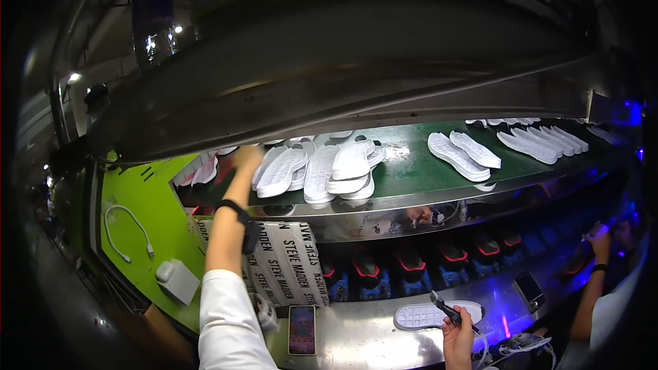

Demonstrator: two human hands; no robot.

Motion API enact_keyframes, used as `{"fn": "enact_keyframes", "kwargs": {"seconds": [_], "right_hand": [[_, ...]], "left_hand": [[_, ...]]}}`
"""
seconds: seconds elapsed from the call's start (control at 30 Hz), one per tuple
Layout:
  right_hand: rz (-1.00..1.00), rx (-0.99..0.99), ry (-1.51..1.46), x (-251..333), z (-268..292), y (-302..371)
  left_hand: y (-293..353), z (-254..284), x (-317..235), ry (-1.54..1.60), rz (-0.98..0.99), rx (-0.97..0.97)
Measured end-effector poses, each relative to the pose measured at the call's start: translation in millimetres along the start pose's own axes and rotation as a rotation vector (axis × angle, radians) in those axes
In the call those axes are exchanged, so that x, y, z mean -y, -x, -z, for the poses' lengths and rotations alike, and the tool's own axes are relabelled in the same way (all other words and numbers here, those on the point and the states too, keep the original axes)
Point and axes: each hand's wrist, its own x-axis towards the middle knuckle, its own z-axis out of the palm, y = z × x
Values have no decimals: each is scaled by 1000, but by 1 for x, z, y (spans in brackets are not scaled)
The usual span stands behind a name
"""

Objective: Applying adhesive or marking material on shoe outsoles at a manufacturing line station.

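Observation:
My left arm stretches forward, and my left hand (pixel 247 157), blurred, is over the near left part of the green belt (pixel 404 157), beside a pile of white shoe soles (pixel 281 170). Its fingers cannot be made out. My right hand (pixel 458 336) is closed round a slim black-handled tool (pixel 447 310) with a pale tip. Under that tool a single white sole (pixel 419 316) lies with its gridded side up on the metal bench (pixel 370 339). A thin white cord (pixel 482 346) hangs close to my right hand.
More soles (pixel 541 142) lie along the belt. Dark red-rimmed shoes (pixel 411 260) line the lower shelf. Phones (pixel 302 329) (pixel 530 291) rest on the bench. A printed paper-lined box (pixel 291 260) stands left, beside a green panel (pixel 147 240). Another person's hand (pixel 600 241) is at right.

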Motion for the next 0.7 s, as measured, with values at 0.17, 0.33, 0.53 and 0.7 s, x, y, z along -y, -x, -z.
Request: {"fn": "enact_keyframes", "kwargs": {"seconds": [0.17, 0.33, 0.53, 0.7], "right_hand": [[-38, 99, -46, -8, -25, 16], [18, 51, -34, 0, -6, 5], [15, 84, 13, -5, -8, 2], [46, 157, 31, 5, -26, 19]], "left_hand": [[-25, -64, 113, -68, 209, 356], [2, -88, 22, 94, 9, 405], [9, -124, -134, 159, -157, 390], [20, -95, -135, 550, -155, 164]]}}
